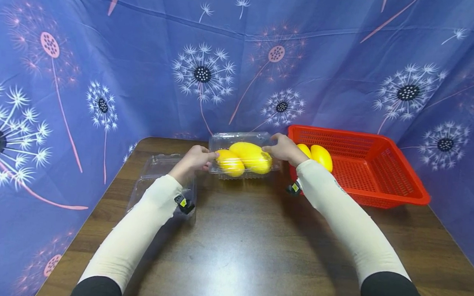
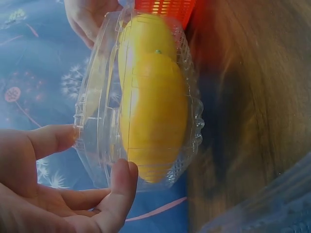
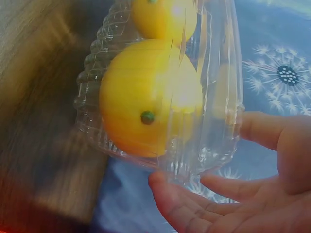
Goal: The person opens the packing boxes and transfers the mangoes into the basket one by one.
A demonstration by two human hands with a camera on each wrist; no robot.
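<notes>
Clamshell box (image 1: 221, 140) is just left of the red basket (image 1: 352, 139), over the far part of the bench (image 1: 233, 236); cannot tell whether its underside touches the wood. Patterned blue cloth (image 1: 204, 23) hangs behind the basket. Basket stands on the bench, presumably so its contents are within the right hand's (image 1: 283, 148) short reach. Clear containers (image 1: 141, 188) lie well left of the basket, past the box, probably parked there to leave working room.

Left hand (image 1: 198, 157): grip pinches the box end away from the basket. Right hand: grip pinches the end nearest the basket. One hand per end likely stops the thin plastic flexing under load and steadies the lid; latching cannot be confirmed.

Boxed fruit (image 1: 231, 164), at least two yellow pieces, lies left of the basket, ranged along the box's length, presumably because its narrow form suits a row. Basket fruit (image 1: 321, 157): two pieces visible near the basket's left wall, one partly hidden. Green stem (image 3: 147, 117) on one boxed piece faces the basket-side end.
</notes>
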